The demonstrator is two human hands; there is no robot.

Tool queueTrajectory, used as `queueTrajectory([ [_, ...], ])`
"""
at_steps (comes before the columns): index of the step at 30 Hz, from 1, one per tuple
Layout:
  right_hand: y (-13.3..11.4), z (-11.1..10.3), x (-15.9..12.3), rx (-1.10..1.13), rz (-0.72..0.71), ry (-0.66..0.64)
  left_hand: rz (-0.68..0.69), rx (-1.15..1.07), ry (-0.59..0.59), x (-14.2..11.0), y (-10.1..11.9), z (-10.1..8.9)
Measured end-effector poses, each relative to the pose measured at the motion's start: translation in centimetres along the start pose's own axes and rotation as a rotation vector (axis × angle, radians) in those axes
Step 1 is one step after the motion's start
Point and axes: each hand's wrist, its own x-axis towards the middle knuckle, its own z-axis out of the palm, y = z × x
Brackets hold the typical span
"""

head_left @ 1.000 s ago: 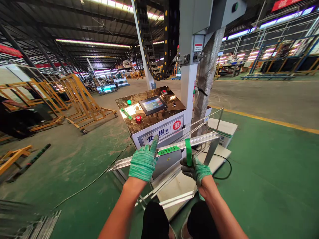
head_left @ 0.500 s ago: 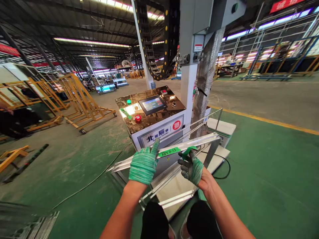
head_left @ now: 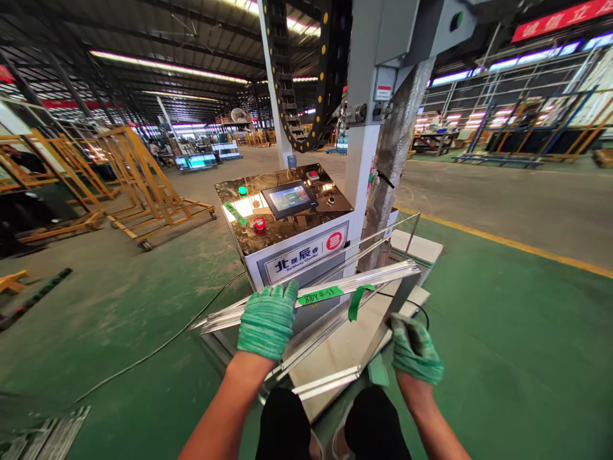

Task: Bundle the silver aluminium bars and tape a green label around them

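Green factory floor (head_left: 502,358) stretches under me, and at its centre my left hand (head_left: 268,319) closes over a bundle of aluminium strips (head_left: 383,273) that lies slantwise across the low frame of the machine, just in front of its control console (head_left: 282,217). A green label (head_left: 320,295) on the bundle reads roughly "810×4-53" in handwriting, and beside it a loop of green tape (head_left: 355,301) hangs loose around the strips. That is the change: a second ago my right hand (head_left: 416,348) was up at that tape, pinching it; now it has dropped away to the right, fingers curled, touching the grey angled plate (head_left: 393,313) near the bundle's end and holding nothing I can make out. I judge the taping paused or done. The console front carries Chinese characters, smaller Latin lettering I cannot read and a red round logo; a touchscreen (head_left: 288,198), a green button and a red button sit on top. Yellow racks (head_left: 143,185) stand well apart on the left.
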Motion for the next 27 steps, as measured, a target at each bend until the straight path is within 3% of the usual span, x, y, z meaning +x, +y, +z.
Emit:
queueTrajectory([
  [3,-2.0,-0.6,2.3,-0.307,-0.784,-0.091,-0.004,0.0,0.02,0.0,0.2,0.1],
  [4,-2.5,-0.3,3.2,-0.376,-0.948,-0.128,-0.004,0.001,0.02,0.0,0.2,0.1],
  [6,-3.0,0.6,5.2,-0.507,-1.103,-0.164,-0.003,0.003,0.029,-0.1,0.3,0.1],
  [10,-3.0,2.4,8.1,-0.658,-1.198,-0.235,-0.005,0.017,0.057,-0.4,0.1,0.1],
  [15,-4.1,2.9,9.7,-0.667,-1.238,-0.384,-0.007,0.049,0.12,-0.8,-0.2,0.8],
  [20,-5.3,3.1,10.7,-0.69,-1.148,-0.572,0.022,0.053,0.144,-0.9,0.2,1.2],
  [27,-5.0,3.9,10.8,-0.736,-1.154,-0.478,-0.004,0.025,0.103,-1.7,0.8,0.5],
])
